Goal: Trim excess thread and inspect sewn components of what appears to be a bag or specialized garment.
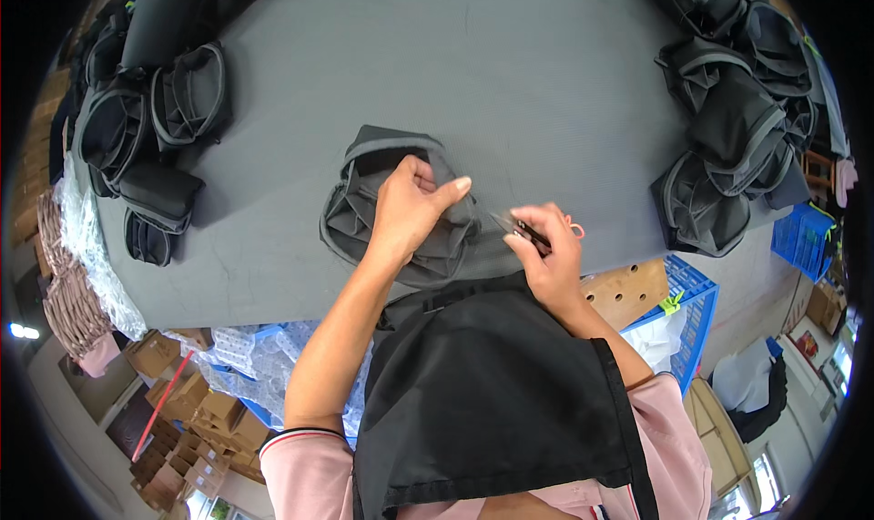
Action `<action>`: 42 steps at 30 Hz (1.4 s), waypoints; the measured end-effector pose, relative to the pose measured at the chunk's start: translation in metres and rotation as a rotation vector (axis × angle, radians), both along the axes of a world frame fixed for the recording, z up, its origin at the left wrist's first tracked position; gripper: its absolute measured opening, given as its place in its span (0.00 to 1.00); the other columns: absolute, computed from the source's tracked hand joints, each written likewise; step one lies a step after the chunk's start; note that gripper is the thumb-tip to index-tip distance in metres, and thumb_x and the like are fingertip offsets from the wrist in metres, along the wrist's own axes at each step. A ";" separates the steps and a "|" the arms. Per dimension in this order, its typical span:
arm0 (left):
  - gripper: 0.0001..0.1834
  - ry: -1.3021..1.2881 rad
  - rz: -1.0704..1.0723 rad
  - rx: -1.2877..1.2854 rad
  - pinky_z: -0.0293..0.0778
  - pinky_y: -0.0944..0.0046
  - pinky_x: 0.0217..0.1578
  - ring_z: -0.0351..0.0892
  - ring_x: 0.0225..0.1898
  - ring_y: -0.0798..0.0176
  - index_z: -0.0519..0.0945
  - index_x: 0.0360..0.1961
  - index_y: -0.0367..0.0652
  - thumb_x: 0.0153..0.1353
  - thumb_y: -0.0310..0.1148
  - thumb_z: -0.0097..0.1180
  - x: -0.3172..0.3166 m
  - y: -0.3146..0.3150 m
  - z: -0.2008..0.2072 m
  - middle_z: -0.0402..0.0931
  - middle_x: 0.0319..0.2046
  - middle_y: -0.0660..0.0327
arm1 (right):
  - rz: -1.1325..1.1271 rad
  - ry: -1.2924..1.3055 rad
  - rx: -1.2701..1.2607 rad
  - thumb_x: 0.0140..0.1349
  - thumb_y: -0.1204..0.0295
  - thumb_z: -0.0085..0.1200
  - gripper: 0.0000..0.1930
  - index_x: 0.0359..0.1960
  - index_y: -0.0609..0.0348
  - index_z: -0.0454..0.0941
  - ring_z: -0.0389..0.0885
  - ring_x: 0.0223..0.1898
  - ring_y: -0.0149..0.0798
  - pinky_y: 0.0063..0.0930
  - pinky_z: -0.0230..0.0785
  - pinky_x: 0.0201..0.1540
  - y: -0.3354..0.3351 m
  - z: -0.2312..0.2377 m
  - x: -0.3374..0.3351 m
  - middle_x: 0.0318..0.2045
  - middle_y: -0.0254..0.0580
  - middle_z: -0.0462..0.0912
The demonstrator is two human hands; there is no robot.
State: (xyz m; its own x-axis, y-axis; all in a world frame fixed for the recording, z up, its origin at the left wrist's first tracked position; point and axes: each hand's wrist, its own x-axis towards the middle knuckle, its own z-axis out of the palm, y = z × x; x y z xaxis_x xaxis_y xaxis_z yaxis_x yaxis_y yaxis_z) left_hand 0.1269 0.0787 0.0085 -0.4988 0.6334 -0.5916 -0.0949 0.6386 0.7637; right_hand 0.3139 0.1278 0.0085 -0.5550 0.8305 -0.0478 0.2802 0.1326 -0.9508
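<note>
A black fabric bag (360, 206) with grey trim sits open-mouthed on the grey table near its front edge. Over its opening is my left hand (410, 201), fingers curled inside and thumb lying across toward the right rim. Just right of the bag, my right hand (553, 260) is closed around small dark thread snips (530, 232). Their blade tips point left at the bag's side, a short gap away. A pink loop (574, 227) shows by the right-hand fingers. What the left fingertips press on is partly hidden.
Similar black bags are piled on the table's left (191, 96) and right (737, 119). The grey table (437, 56) spreads between them. Below its front edge stand a blue crate (696, 306) and a perforated wooden board (628, 294). Cardboard boxes (214, 411) lie at lower left.
</note>
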 end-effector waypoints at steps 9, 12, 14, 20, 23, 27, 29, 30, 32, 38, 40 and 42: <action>0.29 0.665 -0.764 -0.107 0.69 0.54 0.42 0.74 0.39 0.49 0.77 0.30 0.34 0.48 0.56 0.59 -0.011 -0.014 0.036 0.77 0.28 0.49 | 0.012 0.072 -0.347 0.52 0.74 0.61 0.10 0.26 0.67 0.72 0.67 0.22 0.22 0.20 0.63 0.25 0.003 -0.033 -0.045 0.20 0.35 0.72; 0.35 0.649 -0.861 -0.243 0.69 0.55 0.45 0.73 0.39 0.50 0.77 0.32 0.32 0.43 0.60 0.60 -0.010 -0.006 0.045 0.75 0.32 0.51 | 0.057 0.019 -0.413 0.53 0.74 0.60 0.08 0.26 0.63 0.73 0.61 0.22 0.16 0.15 0.53 0.22 0.014 -0.037 -0.057 0.21 0.24 0.71; 0.36 0.697 -0.954 -0.203 0.69 0.56 0.45 0.73 0.39 0.50 0.76 0.32 0.32 0.41 0.61 0.61 -0.010 -0.004 0.045 0.75 0.34 0.50 | 0.046 0.000 -0.438 0.55 0.73 0.60 0.08 0.26 0.61 0.73 0.61 0.21 0.17 0.15 0.53 0.22 0.021 -0.042 -0.064 0.19 0.23 0.69; 0.18 0.693 -0.799 -0.252 0.71 0.51 0.40 0.75 0.35 0.45 0.74 0.28 0.31 0.49 0.39 0.55 -0.007 0.001 0.015 0.75 0.28 0.46 | 0.065 0.142 -0.983 0.55 0.72 0.60 0.07 0.26 0.58 0.74 0.57 0.15 0.17 0.16 0.47 0.16 0.036 -0.046 -0.069 0.17 0.22 0.68; 0.16 0.727 -0.728 -0.183 0.71 0.49 0.35 0.75 0.29 0.41 0.73 0.27 0.30 0.50 0.37 0.55 -0.011 0.000 -0.009 0.74 0.22 0.44 | 0.016 0.121 -0.929 0.56 0.72 0.59 0.06 0.28 0.59 0.74 0.56 0.14 0.16 0.16 0.46 0.15 0.032 -0.048 -0.071 0.17 0.23 0.68; 0.12 0.451 -0.691 -0.201 0.72 0.49 0.36 0.78 0.32 0.41 0.74 0.27 0.31 0.49 0.32 0.57 -0.023 0.000 0.001 0.77 0.27 0.42 | 0.008 -0.013 -0.525 0.56 0.74 0.58 0.06 0.30 0.61 0.74 0.66 0.21 0.19 0.14 0.58 0.23 0.019 -0.049 -0.052 0.21 0.26 0.73; 0.12 0.457 -0.681 -0.194 0.72 0.49 0.36 0.78 0.31 0.41 0.74 0.27 0.31 0.50 0.32 0.58 -0.022 0.002 0.007 0.77 0.26 0.43 | -0.002 0.013 -0.551 0.54 0.75 0.59 0.07 0.30 0.63 0.74 0.69 0.25 0.21 0.17 0.62 0.29 0.003 -0.051 -0.047 0.24 0.31 0.76; 0.13 0.467 -0.670 -0.187 0.72 0.49 0.35 0.78 0.31 0.41 0.74 0.27 0.31 0.51 0.33 0.59 -0.021 0.001 0.008 0.78 0.26 0.44 | -0.011 0.043 -0.576 0.52 0.76 0.59 0.08 0.31 0.66 0.74 0.73 0.30 0.24 0.20 0.67 0.34 -0.003 -0.053 -0.046 0.26 0.36 0.78; 0.12 0.552 -0.671 -0.185 0.72 0.49 0.35 0.78 0.30 0.41 0.74 0.26 0.32 0.51 0.33 0.58 -0.013 0.000 0.000 0.77 0.24 0.44 | -0.018 0.021 -0.590 0.52 0.78 0.59 0.07 0.31 0.66 0.74 0.74 0.29 0.24 0.20 0.68 0.34 -0.003 -0.059 -0.051 0.27 0.35 0.78; 0.12 0.643 -0.507 -0.200 0.72 0.48 0.33 0.78 0.28 0.41 0.75 0.26 0.32 0.53 0.33 0.56 -0.007 0.003 -0.017 0.77 0.23 0.42 | -0.035 -0.048 -0.749 0.54 0.77 0.56 0.07 0.34 0.63 0.75 0.71 0.25 0.23 0.18 0.64 0.28 0.012 -0.046 -0.056 0.25 0.32 0.77; 0.12 0.626 -0.494 -0.189 0.72 0.48 0.33 0.78 0.28 0.41 0.75 0.26 0.32 0.53 0.34 0.56 -0.008 0.001 -0.021 0.77 0.23 0.42 | 0.022 -0.078 -0.334 0.54 0.76 0.56 0.08 0.36 0.62 0.75 0.72 0.25 0.25 0.20 0.65 0.27 0.009 -0.044 -0.043 0.26 0.33 0.77; 0.13 0.606 -0.480 -0.180 0.72 0.48 0.33 0.78 0.29 0.41 0.75 0.27 0.31 0.53 0.34 0.56 -0.009 -0.001 -0.024 0.77 0.23 0.42 | 0.081 -0.106 0.078 0.54 0.74 0.57 0.09 0.37 0.61 0.75 0.74 0.24 0.28 0.23 0.66 0.27 0.008 -0.037 -0.032 0.27 0.35 0.77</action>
State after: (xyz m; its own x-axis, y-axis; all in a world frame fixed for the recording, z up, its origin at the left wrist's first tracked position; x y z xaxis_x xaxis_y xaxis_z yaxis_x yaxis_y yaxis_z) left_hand 0.1180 0.0782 -0.0151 -0.4634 0.7812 -0.4184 0.6213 0.6231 0.4752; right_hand 0.2821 0.1362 -0.0283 -0.6153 0.7869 -0.0467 0.3643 0.2313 -0.9021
